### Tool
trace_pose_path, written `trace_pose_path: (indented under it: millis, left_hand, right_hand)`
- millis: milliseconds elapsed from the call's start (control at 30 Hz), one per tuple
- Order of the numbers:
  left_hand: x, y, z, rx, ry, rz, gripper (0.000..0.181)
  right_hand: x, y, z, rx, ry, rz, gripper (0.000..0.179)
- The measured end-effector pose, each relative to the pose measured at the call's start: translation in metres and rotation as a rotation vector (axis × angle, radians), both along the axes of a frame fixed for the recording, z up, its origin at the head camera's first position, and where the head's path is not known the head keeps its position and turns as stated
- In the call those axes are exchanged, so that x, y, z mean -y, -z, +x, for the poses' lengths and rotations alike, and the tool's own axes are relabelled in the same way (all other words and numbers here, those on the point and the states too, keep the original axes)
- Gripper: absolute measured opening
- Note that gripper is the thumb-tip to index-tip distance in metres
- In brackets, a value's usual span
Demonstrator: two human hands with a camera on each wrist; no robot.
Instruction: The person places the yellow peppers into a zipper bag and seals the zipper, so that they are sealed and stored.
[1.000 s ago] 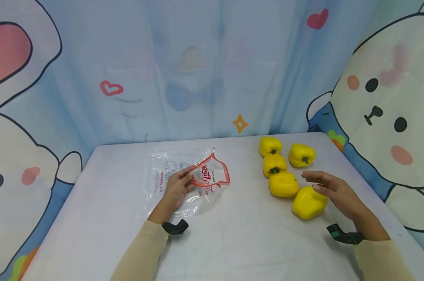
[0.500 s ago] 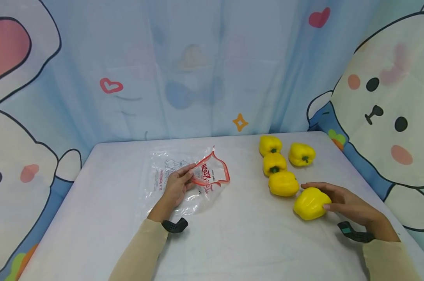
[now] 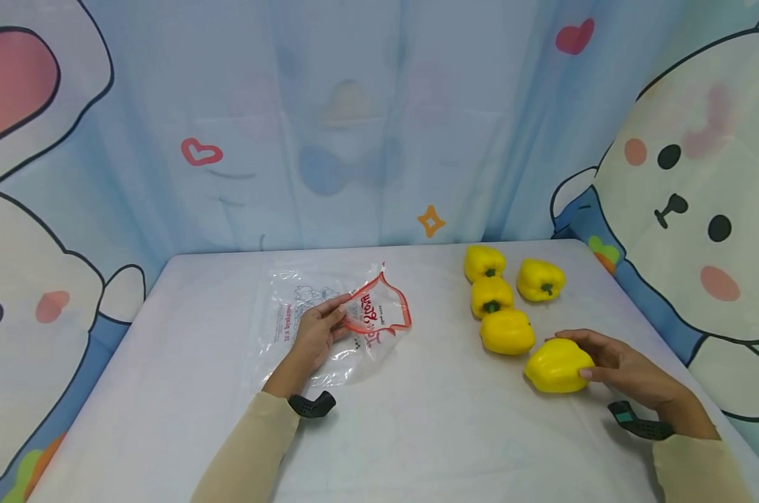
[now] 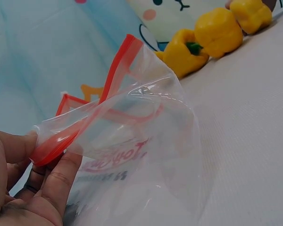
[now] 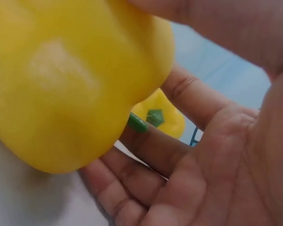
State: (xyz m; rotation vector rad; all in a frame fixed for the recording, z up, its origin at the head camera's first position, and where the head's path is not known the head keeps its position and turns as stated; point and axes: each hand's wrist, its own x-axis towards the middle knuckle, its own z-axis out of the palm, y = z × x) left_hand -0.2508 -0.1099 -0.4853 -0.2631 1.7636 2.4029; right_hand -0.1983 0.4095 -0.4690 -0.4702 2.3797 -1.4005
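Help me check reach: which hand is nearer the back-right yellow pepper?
Right. The right hand is in front and right of the back-right pepper, holding another pepper; the left hand is well left, pinching a clear bag.

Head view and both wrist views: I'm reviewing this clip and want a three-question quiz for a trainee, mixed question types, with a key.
1. Count: how many yellow peppers show in the head view?

2. True or false: the left hand pinches the clear bag at its red edge.

3. Multiple choice: what does the right hand hold? A) the clear bag; B) the nearest pepper; C) nothing.

Key: 1. Five. 2. True. 3. B.
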Motion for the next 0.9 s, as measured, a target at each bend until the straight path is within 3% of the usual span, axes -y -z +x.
trace_pose_path:
  millis: [167, 333, 567, 700, 800, 900]
  left_hand:
    - [-0.0009, 0.0004, 0.0018, -0.006, 0.032, -0.023, 0.032]
    - [-0.0011, -0.0010, 0.0006, 0.000, 0.025, -0.020, 0.032]
    - [0.0024, 0.0019, 0.0000, -0.005, 0.012, -0.002, 0.032]
    - [0.0025, 0.0017, 0.0004, -0.011, 0.009, -0.009, 0.032]
    - [0.0023, 0.0018, 0.0002, -0.014, 0.020, -0.015, 0.032]
    - [0.0023, 0.0021, -0.0004, -0.016, 0.023, -0.022, 0.033]
  right_hand:
    - [-0.0028, 0.0017, 0.0021, -0.015, 0.039, 0.079, 0.056]
    - [-0.0064, 0.0017, -0.0004, -0.011, 0.037, 0.050, 0.052]
    - [-0.0076, 0.0020, -0.0034, 0.240, 0.055, -0.072, 0.055]
    - [-0.0089, 0.0030, -0.0052, 0.332, 0.054, -0.103, 0.053]
    - [-0.0095, 0.0035, -0.0045, 0.357, 0.027, -0.115, 0.054]
    - [-0.0081, 0.0037, -0.0040, 0.322, -0.021, -0.151, 0.055]
